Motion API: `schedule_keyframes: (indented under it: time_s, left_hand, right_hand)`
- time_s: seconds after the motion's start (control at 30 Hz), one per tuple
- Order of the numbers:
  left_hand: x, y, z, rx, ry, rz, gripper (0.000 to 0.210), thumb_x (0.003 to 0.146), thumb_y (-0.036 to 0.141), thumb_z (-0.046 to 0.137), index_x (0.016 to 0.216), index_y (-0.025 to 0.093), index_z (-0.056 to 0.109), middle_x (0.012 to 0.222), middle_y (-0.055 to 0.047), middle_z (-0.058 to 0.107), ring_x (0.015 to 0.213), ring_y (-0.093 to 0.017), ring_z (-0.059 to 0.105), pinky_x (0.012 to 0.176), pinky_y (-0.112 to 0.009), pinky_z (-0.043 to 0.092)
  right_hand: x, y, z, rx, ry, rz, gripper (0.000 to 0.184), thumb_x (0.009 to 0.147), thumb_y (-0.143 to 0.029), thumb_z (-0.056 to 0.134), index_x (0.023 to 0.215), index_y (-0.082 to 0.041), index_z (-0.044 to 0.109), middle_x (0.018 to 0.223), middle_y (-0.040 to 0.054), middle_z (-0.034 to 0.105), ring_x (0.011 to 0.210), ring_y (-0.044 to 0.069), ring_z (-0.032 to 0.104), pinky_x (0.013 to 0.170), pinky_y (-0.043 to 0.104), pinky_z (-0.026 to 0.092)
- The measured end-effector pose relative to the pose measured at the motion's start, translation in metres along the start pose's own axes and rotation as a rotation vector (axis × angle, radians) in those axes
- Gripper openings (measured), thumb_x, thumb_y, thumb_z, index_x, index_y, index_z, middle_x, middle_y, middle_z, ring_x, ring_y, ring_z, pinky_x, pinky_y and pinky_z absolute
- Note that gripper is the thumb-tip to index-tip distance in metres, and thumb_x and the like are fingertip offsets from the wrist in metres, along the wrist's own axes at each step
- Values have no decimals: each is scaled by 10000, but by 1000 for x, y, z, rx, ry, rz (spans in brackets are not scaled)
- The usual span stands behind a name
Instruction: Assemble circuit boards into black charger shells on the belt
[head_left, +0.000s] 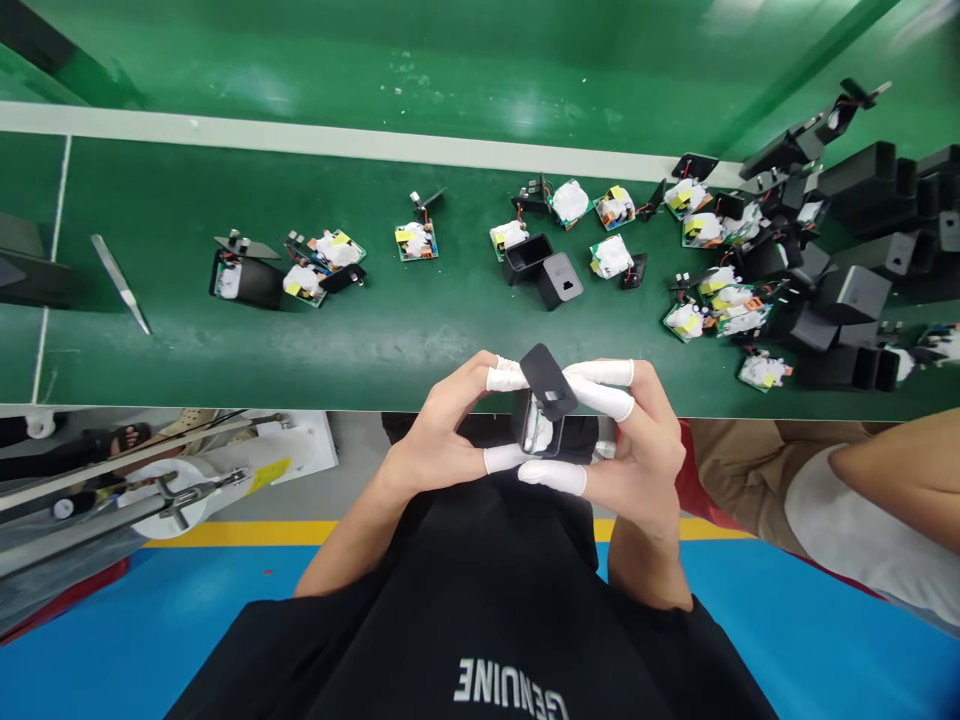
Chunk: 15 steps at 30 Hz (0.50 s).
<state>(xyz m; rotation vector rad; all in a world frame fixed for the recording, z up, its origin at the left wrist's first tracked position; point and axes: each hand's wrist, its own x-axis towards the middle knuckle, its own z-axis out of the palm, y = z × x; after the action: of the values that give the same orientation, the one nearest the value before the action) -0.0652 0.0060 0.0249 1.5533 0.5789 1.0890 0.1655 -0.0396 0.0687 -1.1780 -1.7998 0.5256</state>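
Note:
Between my two hands, just past the bench's front edge, is a black plastic housing [553,440] with a white-coated circuit board [537,428] inside it. A black end cover [548,382] sits tilted over the housing's opening. My left hand [450,430] grips the housing from the left, thumb low and fingertips by the cover. From the right, my right hand [630,430] holds the cover with its fingers, its thumb at the housing's lower side. White finger cots cover several fingertips. On the bench ahead lie two black housings [560,281] and a circuit board [611,257] with wired parts.
More boards [416,240] lie across the green bench [360,350]. A pile of black housings [855,295] and boards fills the right end. A metal blade-like tool [120,283] lies at left. Another person's arm [900,475] is close on my right.

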Motion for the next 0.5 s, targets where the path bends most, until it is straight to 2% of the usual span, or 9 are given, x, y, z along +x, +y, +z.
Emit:
schedule_keyframes:
  time_s: [0.1, 0.17, 0.33, 0.5]
  left_hand:
    - [2, -3, 4, -95, 31, -31, 662, 802, 196, 1002, 1400, 244, 722, 1220, -92, 678, 1143, -252, 735, 1014, -380, 678]
    - [3, -3, 5, -127, 47, -43, 653, 794, 195, 1008, 1383, 239, 731, 1197, -81, 671, 1135, -247, 738, 1022, -382, 683]
    - [4, -4, 8, -150, 100, -113, 654, 734, 291, 1066, 1302, 234, 747, 1147, -57, 675, 1065, -220, 730, 980, -357, 694]
    - [2, -1, 16, -65, 254, -157, 656, 677, 371, 1098, 1213, 231, 748, 1057, -15, 662, 938, -175, 710, 902, -315, 675]
  right_hand:
    - [-3, 1, -5, 4, 6, 16, 804, 833, -553, 1006, 1529, -309, 686, 1283, 131, 730, 1152, 381, 727, 920, 599, 673]
    - [-6, 4, -8, 17, 15, -9, 809, 848, -550, 995, 1549, -311, 670, 1279, 127, 742, 1138, 378, 736, 911, 599, 680]
    - [-12, 11, -7, -118, -48, -168, 812, 871, -331, 998, 1595, -337, 630, 1344, 115, 781, 1151, 362, 760, 923, 574, 694]
    - [-13, 14, 1, -224, -97, -259, 782, 930, -135, 891, 1632, -307, 592, 1323, 100, 814, 1198, 333, 772, 959, 544, 692]
